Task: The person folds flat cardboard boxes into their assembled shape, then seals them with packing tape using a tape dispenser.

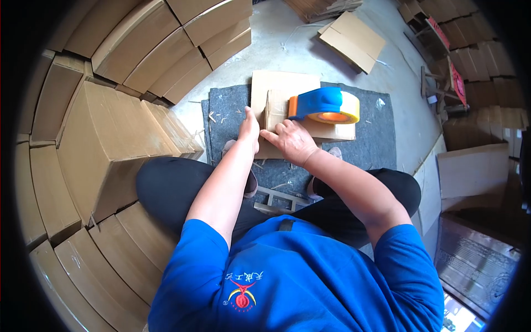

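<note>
A small cardboard box [277,102] sits on a larger flat piece of cardboard [338,131] in front of me. Against the box's left side, my left hand [250,128] is held edge-on, its fingers stretched out. My right hand [292,141] grips the near edge of the box with curled fingers, thumb pointing left; its fingertips are partly hidden. Just beyond the right hand, a blue tape dispenser [325,102] with an orange end and a yellow roll of tape lies on top of the cardboard. Neither hand is around the dispenser.
A dark grey mat [376,130] lies under the work, with scraps on it. Stacked cardboard boxes [116,130] rise close on my left. Flattened cardboard [354,41] lies on the floor ahead. More cardboard [473,171] stands on the right. A slatted stool edge [274,200] shows between my legs.
</note>
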Motion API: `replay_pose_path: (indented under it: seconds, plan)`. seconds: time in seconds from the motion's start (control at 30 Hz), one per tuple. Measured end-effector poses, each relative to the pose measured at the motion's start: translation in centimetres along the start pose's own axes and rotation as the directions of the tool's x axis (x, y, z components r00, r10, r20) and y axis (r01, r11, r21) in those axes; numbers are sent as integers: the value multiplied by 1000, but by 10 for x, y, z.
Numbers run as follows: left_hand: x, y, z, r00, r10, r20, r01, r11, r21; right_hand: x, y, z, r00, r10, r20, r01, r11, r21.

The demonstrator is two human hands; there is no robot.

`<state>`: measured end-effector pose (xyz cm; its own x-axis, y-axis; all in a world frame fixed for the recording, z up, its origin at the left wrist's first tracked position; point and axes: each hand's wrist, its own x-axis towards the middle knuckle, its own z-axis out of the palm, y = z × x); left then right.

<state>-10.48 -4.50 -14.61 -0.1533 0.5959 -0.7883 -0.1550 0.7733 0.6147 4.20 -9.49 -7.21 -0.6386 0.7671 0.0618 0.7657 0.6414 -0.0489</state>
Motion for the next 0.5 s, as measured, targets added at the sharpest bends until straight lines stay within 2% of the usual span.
replay_pose_path:
  seconds: [0.03, 0.07, 0.1, 0.13, 0.17, 0.2, 0.23, 0.27, 0.3, 0.33, 0.4, 0.43, 0.5]
  plan:
    - [-8, 6, 2, 980, 182, -81, -181, 983, 13, -1, 2, -11, 991, -11, 137, -1, 996, 85]
    - [0, 4, 3, 894, 435, -108, -422, 898, 127, -3, 4, -23, 963, -35, 269, -12, 985, 172]
    - [11, -1, 4, 745, 659, -104, -625, 743, 239, -3, 8, -45, 940, -60, 336, -20, 973, 230]
    - [-7, 9, 10, 533, 838, -118, -754, 534, 383, -5, 15, -72, 966, -58, 253, -12, 964, 266]
    - [-19, 16, 13, 386, 922, -38, -837, 368, 405, -7, 26, -99, 984, -53, 169, 0, 954, 298]
    - [-30, 22, 15, 227, 973, 41, -892, 191, 410, -10, 39, -118, 1000, 14, 10, -16, 953, 303]
    - [-42, 29, 21, 233, 968, 95, -889, 173, 423, -7, 54, -137, 996, 87, -37, -74, 962, 264]
    - [-49, 31, 27, 184, 971, 149, -897, 104, 429, -6, 69, -145, 978, 160, -137, -144, 982, 121]
    - [-52, 32, 32, 133, 970, 206, -902, 32, 430, -4, 85, -152, 961, 233, -146, -232, 972, 24]
    - [-48, 31, 34, 162, 928, 335, -909, 8, 416, -1, 101, -148, 940, 320, -119, -326, 945, -33]
    - [-49, 17, 41, 389, 774, 499, -788, -1, 615, 6, 121, -138, 840, 525, 139, -532, 847, 13]
    - [-56, 17, 39, 570, 583, 579, -733, 42, 679, 6, 124, -133, 815, 531, 232, -558, 827, 70]
    - [-80, 16, 36, 609, 522, 597, -657, -89, 748, 11, 124, -123, 763, 495, 416, -588, 799, 127]
